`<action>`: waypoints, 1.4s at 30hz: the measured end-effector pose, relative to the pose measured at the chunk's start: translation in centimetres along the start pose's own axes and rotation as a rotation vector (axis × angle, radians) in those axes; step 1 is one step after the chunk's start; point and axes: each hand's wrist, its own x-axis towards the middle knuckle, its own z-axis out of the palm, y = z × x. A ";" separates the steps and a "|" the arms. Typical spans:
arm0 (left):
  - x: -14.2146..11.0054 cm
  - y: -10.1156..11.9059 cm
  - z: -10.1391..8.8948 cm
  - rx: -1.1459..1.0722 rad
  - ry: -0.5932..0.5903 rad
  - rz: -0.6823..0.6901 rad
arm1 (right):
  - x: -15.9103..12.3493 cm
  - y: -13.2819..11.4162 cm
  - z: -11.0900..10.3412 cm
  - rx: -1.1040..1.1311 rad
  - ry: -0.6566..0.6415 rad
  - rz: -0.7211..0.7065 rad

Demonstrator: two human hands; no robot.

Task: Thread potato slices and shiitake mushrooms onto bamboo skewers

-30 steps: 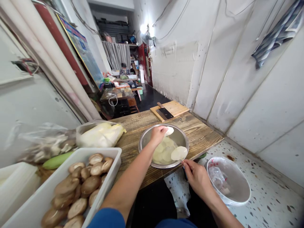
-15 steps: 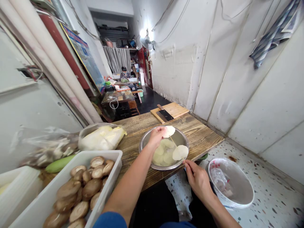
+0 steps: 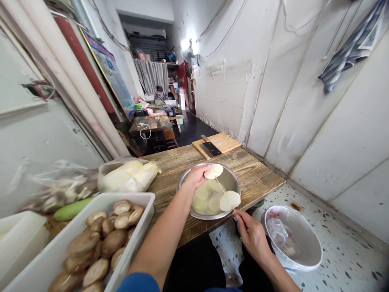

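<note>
Skewer [image 3: 220, 185] (thin) in right hand [image 3: 253, 232]

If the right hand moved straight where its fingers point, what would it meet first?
Probably the lower slice on the skewer the right hand holds; depth to the bowl is unclear.

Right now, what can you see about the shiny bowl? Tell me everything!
The bowl is round, wide and silvery, apparently metal, with a shiny rim. It sits upright on the wooden table, close to the near edge. Inside lie thin, pale, round slices, seemingly in water. The left hand is over it, hiding part of its left side; I can't tell whether that hand touches the rim.
</note>
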 end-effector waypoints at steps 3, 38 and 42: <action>-0.2 0.1 0.1 0.012 -0.019 -0.008 | 0.0 0.0 0.1 -0.005 0.001 0.022; -0.1 -0.5 0.4 -0.036 0.061 -0.188 | -0.8 1.6 1.6 -0.151 0.077 -0.026; -0.4 -0.3 0.7 -0.023 0.039 -0.153 | -0.8 1.9 1.7 -0.143 0.092 -0.051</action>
